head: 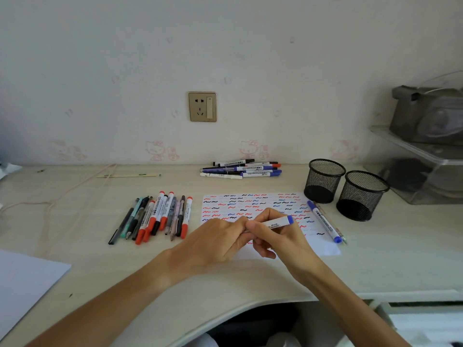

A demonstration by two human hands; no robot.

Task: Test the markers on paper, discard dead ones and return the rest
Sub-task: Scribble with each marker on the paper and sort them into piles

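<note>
while both hands meet over the lower left part of the paper (263, 206), the right hand (273, 236) grasps a white marker (275, 223) with a blue end, its fingers curled round the barrel and the blue end pointing away to the right. the left hand (215, 239) pinches the marker's other end, which its fingertips hide. the paper lies flat on the desk (250, 279) and is covered with rows of short red, blue and black squiggles. along the paper's right edge a blue marker (324, 221) lies on the sheet with a thin pen just beside it. left of the paper a row of red-capped markers and darker pens (155, 216) lies side by side on the desk. behind the paper, near the wall, sits a small heap of blue and black markers (240, 169). right of the paper stand two black mesh cups (345, 189), upright and close together. far left of the paper, at the desk's near corner, lies another white sheet (22, 281).
</note>
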